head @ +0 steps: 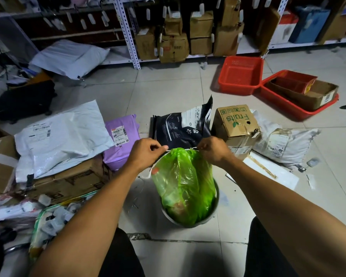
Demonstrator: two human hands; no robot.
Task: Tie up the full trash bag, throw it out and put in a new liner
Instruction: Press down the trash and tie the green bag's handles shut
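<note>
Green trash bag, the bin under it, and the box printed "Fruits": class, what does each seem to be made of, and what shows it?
Green trash bag: thin, glossy, translucent plastic film; it crinkles and its contents show through.
Bin: grey with a dull sheen, metal or plastic; I cannot tell.
Box: brown matte corrugated cardboard, with dented corners and tape.

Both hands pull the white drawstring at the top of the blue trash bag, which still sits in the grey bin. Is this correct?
Not quite: the trash bag is green, not blue, as the head view shows. The rest holds: the left hand and right hand pull the white drawstring, and the bag sits in the grey bin.
</note>
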